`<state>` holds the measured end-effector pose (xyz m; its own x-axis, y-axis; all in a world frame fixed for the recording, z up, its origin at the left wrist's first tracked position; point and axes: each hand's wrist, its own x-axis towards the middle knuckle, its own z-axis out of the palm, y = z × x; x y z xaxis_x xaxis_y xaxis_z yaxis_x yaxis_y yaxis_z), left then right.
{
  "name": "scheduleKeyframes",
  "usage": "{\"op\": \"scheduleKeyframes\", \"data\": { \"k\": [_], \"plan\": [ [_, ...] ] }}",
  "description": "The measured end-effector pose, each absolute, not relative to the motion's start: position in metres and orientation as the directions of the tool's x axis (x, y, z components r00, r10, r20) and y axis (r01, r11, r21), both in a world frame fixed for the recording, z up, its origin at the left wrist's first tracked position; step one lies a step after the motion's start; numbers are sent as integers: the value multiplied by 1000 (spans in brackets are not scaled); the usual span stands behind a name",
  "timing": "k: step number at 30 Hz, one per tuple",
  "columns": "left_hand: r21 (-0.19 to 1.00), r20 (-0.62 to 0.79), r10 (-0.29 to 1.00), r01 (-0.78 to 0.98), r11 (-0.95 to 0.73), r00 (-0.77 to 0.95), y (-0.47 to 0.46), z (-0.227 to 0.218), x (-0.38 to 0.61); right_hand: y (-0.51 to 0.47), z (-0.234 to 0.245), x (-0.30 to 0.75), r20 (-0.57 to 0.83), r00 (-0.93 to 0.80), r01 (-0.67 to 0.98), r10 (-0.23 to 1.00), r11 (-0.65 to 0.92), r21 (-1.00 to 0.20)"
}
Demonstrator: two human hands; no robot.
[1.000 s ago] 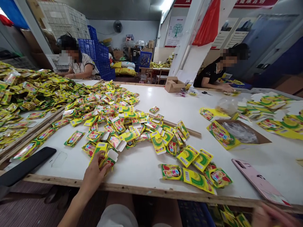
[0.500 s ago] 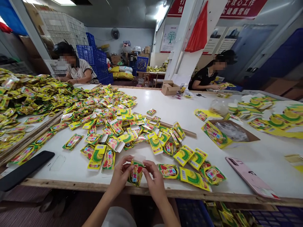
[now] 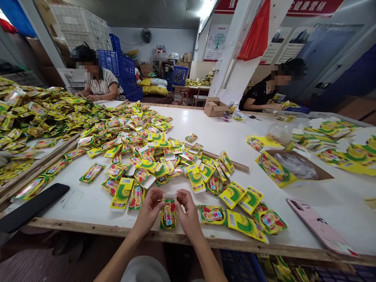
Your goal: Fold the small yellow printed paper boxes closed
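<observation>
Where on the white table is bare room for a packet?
Bare: middle strip between the heap of yellow foil packets and the open brown cardboard tray; beside the flat black phone. Crowded: the heap, and right of the green packet in left hand and right hand.

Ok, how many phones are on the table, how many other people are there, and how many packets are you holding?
Phones: 2, a black phone and a pink phone.
Other people: 2, a person in stripes and a person in black.
Held packet: 1.
Total: 5.
</observation>
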<state>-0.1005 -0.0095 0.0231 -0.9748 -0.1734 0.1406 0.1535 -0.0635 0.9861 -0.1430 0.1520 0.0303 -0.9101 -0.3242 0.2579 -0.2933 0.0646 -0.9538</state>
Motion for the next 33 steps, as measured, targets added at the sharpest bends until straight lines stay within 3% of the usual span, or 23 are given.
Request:
{"op": "scheduleKeyframes", "data": {
  "k": [6,15,22,26,29,33],
  "plan": [
    [986,142,-154,126,110,-978,0,32,-96,159,35,-135,269,-892,-318,-362,80,-945],
    [997,65,-266,49,67,-962,6,35,-104,148,49,-139,148,-955,-197,-258,175,-965],
    [987,138,-180,119,111,-974,1,27,-95,153,37,-133,134,-945,-159,-299,58,-986],
    [946,242,-131,204,250,-961,1,35,-89,152,34,-126,175,-942,-191,-287,26,-981],
    [851,359,-129,267,453,-924,-11,45,-87,177,46,-117,292,-940,-323,-177,189,-927],
    [610,501,-170,206,765,-849,-54,46,-97,278,73,-101,533,-828,-353,177,575,-739]
  ]
}}
